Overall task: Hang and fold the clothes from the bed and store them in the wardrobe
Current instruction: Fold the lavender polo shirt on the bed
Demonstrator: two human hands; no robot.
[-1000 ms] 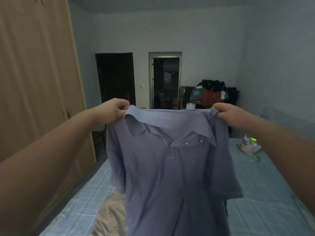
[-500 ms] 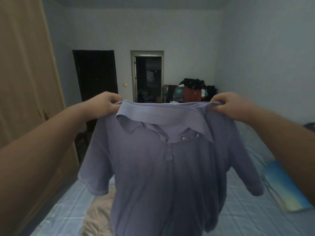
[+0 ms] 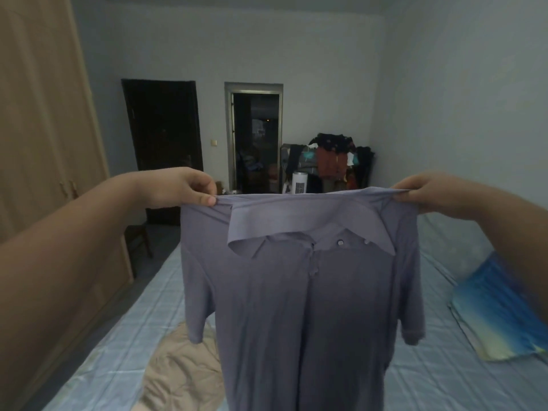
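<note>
A purple polo shirt (image 3: 299, 298) hangs in the air in front of me, front side facing me, collar up and both short sleeves drooping. My left hand (image 3: 184, 186) pinches its left shoulder and my right hand (image 3: 427, 192) pinches its right shoulder, so the top edge is stretched flat. Below it lies the bed (image 3: 124, 330) with a pale blue checked sheet. A beige garment (image 3: 181, 372) is crumpled on the bed under the shirt. The wooden wardrobe (image 3: 44, 149) stands closed along the left side.
A blue and yellow pillow (image 3: 498, 312) lies at the bed's right side by the wall. A dark chair (image 3: 138, 237) stands at the wardrobe's far end. At the back are a dark door (image 3: 163, 137), an open doorway (image 3: 256, 137) and a rack piled with clothes (image 3: 329, 161).
My hands have moved further apart and the shirt's shoulders are now pulled wide and flat. The view has shifted slightly right and down, and the sleeves have settled to hang straight.
</note>
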